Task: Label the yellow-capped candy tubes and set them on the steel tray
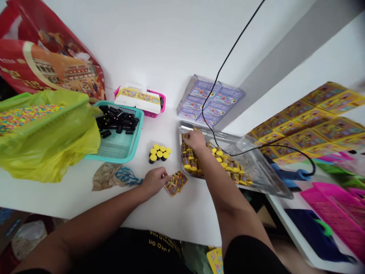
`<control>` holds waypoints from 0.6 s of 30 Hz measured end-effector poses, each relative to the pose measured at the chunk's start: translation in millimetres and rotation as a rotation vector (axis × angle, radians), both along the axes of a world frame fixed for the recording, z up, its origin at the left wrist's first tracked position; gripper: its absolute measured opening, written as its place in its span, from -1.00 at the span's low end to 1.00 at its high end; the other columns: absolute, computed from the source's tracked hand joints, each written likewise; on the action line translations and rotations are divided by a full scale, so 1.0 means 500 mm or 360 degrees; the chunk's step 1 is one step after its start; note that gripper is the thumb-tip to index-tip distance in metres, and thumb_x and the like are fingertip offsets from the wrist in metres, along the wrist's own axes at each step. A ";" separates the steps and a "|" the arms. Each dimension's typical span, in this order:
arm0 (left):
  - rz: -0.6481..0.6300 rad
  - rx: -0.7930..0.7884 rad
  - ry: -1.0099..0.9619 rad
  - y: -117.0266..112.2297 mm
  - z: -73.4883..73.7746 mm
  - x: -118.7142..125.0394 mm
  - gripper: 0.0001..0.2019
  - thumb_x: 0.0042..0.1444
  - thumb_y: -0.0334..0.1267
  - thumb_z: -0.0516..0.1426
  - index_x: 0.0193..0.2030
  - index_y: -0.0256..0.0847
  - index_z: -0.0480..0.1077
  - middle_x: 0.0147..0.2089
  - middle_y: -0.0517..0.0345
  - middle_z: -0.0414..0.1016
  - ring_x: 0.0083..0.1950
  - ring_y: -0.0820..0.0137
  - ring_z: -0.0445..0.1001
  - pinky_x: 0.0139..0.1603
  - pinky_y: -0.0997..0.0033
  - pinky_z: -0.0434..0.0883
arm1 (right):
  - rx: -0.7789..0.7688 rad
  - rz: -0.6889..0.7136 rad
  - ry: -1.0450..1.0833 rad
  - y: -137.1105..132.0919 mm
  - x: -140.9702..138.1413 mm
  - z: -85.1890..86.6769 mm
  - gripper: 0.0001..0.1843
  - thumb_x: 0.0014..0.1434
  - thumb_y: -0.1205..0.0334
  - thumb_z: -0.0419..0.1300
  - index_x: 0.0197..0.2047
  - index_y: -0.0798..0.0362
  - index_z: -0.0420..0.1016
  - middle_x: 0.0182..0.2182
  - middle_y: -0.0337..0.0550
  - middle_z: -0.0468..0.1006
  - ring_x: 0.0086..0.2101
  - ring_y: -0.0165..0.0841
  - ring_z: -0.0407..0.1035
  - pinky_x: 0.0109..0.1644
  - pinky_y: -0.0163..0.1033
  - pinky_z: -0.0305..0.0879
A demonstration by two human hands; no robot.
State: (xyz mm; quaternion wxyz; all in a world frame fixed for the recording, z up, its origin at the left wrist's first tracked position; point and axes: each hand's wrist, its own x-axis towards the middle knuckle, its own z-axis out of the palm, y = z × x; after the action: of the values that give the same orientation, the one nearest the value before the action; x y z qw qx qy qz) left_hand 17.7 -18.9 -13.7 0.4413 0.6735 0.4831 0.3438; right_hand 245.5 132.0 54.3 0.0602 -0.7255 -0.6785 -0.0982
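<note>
My left hand [154,183] rests on the white table with its fingers curled. Its thumb lies at the edge of a few small printed yellow labels [176,183]; whether anything is inside the fingers is hidden. Over the left end of a metal tray [268,179], my right hand [195,139] has its fingers closed at a small yellow-capped canister [185,140], partly covered by the hand. Rows of similar labelled canisters [192,164] fill part of the tray. Between the left hand and the wall stands a group of black canisters with yellow caps [160,152].
A teal basket [134,146] holds black canisters. Yellow plastic [54,152] lines a container of colourful bits at left. A crumpled cloth bag [107,177] lies near my left wrist. Purple boxes [209,99] stand behind the tray, and a black cable [218,72] hangs across it.
</note>
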 end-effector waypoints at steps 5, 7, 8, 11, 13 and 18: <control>-0.0004 0.0114 0.0075 0.002 -0.003 -0.004 -0.83 0.02 -0.24 0.20 -0.53 -0.17 0.33 -0.50 0.22 0.33 -0.42 0.39 0.25 -0.34 0.41 0.11 | 0.0602 0.0122 0.0510 -0.103 0.010 0.000 -0.86 0.14 0.25 0.11 -0.35 0.10 0.46 -0.34 -0.07 0.51 -0.26 -0.27 0.38 -0.10 -0.17 0.29; -0.0030 0.0111 0.0145 -0.001 -0.006 -0.001 -0.81 -0.05 -0.20 0.26 -0.52 -0.16 0.33 -0.49 0.22 0.31 -0.40 0.38 0.25 -0.33 0.41 0.13 | 0.0751 0.0196 0.0797 -0.180 -0.007 -0.007 -0.85 0.14 0.19 0.13 -0.37 0.07 0.45 -0.41 -0.16 0.49 -0.38 -0.33 0.36 -0.20 -0.18 0.34; -0.0051 0.0112 0.0182 -0.003 -0.008 0.002 -0.78 -0.10 -0.18 0.30 -0.51 -0.16 0.33 -0.49 0.22 0.30 -0.39 0.37 0.25 -0.32 0.40 0.15 | 0.0800 0.0230 0.0923 -0.223 -0.021 -0.013 -0.83 0.15 0.16 0.14 -0.39 0.05 0.44 -0.44 -0.19 0.48 -0.42 -0.35 0.35 -0.25 -0.20 0.35; -0.0143 0.0161 0.0274 -0.008 -0.013 0.009 -0.72 -0.23 -0.23 0.37 -0.55 -0.16 0.32 -0.46 0.18 0.29 -0.33 0.33 0.28 -0.28 0.39 0.19 | 0.0887 0.0287 0.1163 -0.347 -0.067 -0.046 -0.81 0.18 0.12 0.16 -0.40 0.02 0.44 -0.44 -0.22 0.48 -0.43 -0.37 0.36 -0.30 -0.22 0.38; -0.0185 0.0184 0.0318 -0.008 -0.014 0.012 -0.74 -0.21 -0.29 0.36 -0.59 -0.16 0.31 -0.45 0.16 0.29 -0.31 0.32 0.29 -0.27 0.39 0.19 | 0.0838 0.0289 0.1251 -0.406 -0.091 -0.077 -0.82 0.18 0.13 0.18 -0.40 0.02 0.45 -0.46 -0.23 0.47 -0.44 -0.38 0.36 -0.32 -0.24 0.39; -0.0201 0.0183 0.0316 0.000 -0.015 0.006 -0.77 -0.09 -0.37 0.27 -0.63 -0.17 0.30 -0.46 0.16 0.29 -0.36 0.36 0.27 -0.28 0.40 0.20 | 0.0677 0.0132 0.1365 -0.453 -0.105 -0.152 -0.78 0.16 0.10 0.18 -0.44 0.03 0.43 -0.48 -0.23 0.46 -0.50 -0.42 0.33 -0.46 -0.31 0.33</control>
State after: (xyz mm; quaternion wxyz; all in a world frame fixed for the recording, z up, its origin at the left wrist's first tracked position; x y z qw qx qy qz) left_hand 20.5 -19.1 -21.3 0.3726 0.7575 0.4605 0.2742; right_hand 193.3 -94.5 -21.7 0.4856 -0.6446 -0.5856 0.0759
